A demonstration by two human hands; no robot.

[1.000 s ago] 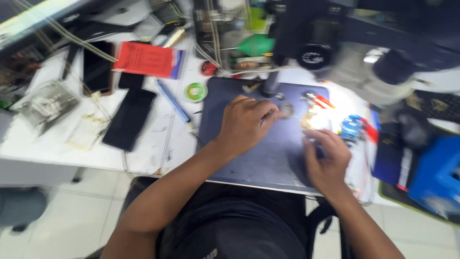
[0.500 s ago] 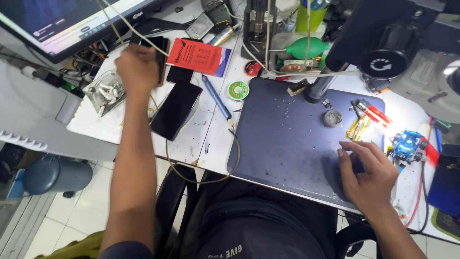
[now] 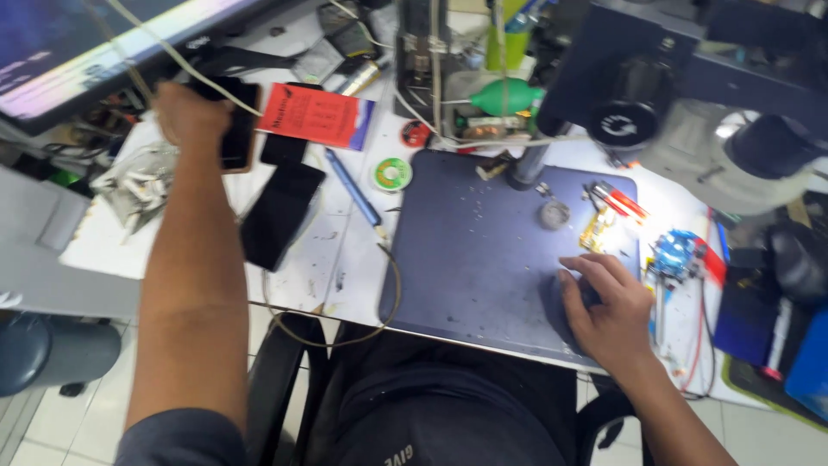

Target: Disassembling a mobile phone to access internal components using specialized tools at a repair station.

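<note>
Two hands are spread far apart across a white tabletop (image 3: 345, 259) crowded with repair gear, and from my remote seat I read the largest pieces first: a monitor (image 3: 95, 52) at the far left, a microscope (image 3: 690, 95) hanging over the right side, and a dark blue work mat (image 3: 483, 250) directly ahead. My left hand (image 3: 185, 112) is stretched out to the far left corner and is closed around a dark phone (image 3: 235, 129), which it holds just above the tabletop beside a red packet (image 3: 315, 115); a second black phone (image 3: 280, 214) lies flat just below it. My right hand (image 3: 604, 302) rests on the mat's near right part with fingers loosely curled; whether it pins anything small I cannot tell. Smaller items ring the mat: a blue pen (image 3: 354, 188), a green solder-wick spool (image 3: 392, 174), a round metal tin (image 3: 555, 213) and a blue circuit board (image 3: 677, 255). I judge the step in hand to be fetching the phone; the next move would call for carrying it clear of the draped cable (image 3: 172, 56) toward the mat.
</note>
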